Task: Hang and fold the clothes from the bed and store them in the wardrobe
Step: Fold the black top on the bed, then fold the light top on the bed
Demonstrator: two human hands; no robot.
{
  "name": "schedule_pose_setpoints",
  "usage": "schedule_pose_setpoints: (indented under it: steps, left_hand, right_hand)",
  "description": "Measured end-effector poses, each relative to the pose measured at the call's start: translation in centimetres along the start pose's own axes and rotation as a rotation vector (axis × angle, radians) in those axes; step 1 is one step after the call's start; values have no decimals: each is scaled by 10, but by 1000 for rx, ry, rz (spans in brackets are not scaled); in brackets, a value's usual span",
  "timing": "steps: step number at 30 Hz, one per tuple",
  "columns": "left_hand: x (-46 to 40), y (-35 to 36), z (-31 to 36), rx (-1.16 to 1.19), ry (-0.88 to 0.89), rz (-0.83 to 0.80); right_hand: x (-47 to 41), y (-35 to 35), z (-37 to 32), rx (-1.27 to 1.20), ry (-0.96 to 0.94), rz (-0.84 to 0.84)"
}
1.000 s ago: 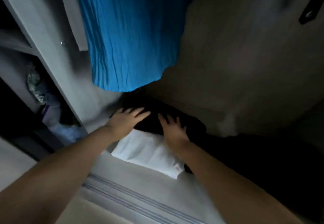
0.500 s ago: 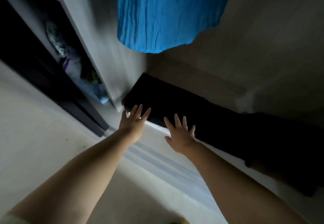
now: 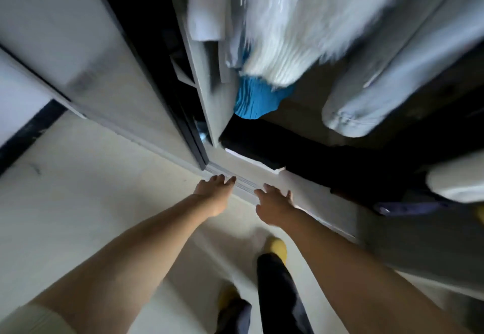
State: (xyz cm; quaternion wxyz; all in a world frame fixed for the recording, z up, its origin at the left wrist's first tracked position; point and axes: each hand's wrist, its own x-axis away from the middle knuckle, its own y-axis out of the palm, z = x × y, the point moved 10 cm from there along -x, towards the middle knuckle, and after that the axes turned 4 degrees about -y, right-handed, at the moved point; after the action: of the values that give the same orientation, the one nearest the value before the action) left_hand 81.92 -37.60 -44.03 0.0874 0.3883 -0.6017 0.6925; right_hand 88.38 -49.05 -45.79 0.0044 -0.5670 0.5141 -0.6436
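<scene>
My left hand (image 3: 213, 189) and my right hand (image 3: 273, 201) hover empty, fingers straight, over the sliding-door track (image 3: 245, 183) at the wardrobe's foot. Inside the wardrobe, a folded black garment (image 3: 259, 141) lies on a folded white one (image 3: 255, 162) on the bottom shelf. Above them hang a blue pleated garment (image 3: 255, 100), a fluffy white garment (image 3: 301, 27) and pale blue jeans (image 3: 379, 93). The picture is blurred by motion.
A wardrobe partition (image 3: 209, 85) and a sliding door (image 3: 104, 77) stand to the left. More dark clothes (image 3: 379, 176) and a pale bundle (image 3: 458, 183) lie at the right. My legs in dark trousers and yellow slippers (image 3: 276, 246) stand on the pale floor (image 3: 91, 202).
Both hands have drawn back out of the wardrobe from the black garment, now lying over the track. The view has pulled back and up, showing more hanging clothes and my feet.
</scene>
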Motion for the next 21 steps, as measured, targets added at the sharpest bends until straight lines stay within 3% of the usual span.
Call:
schedule_pose_setpoints:
  steps: [5,9,17,21]
  left_hand:
    - [144,-70,16,22,61,11]
    - [203,-84,39,82,71,-52]
    - [272,-126,218,-131,398,22]
    - [321,-123,319,-172,558,59]
  right_hand:
    - [146,-42,-33,-92,9,71]
    - [224,-39,-31,-170,42,58]
    - [400,0,89,-525,369,190]
    - [501,40,150,-569,517,310]
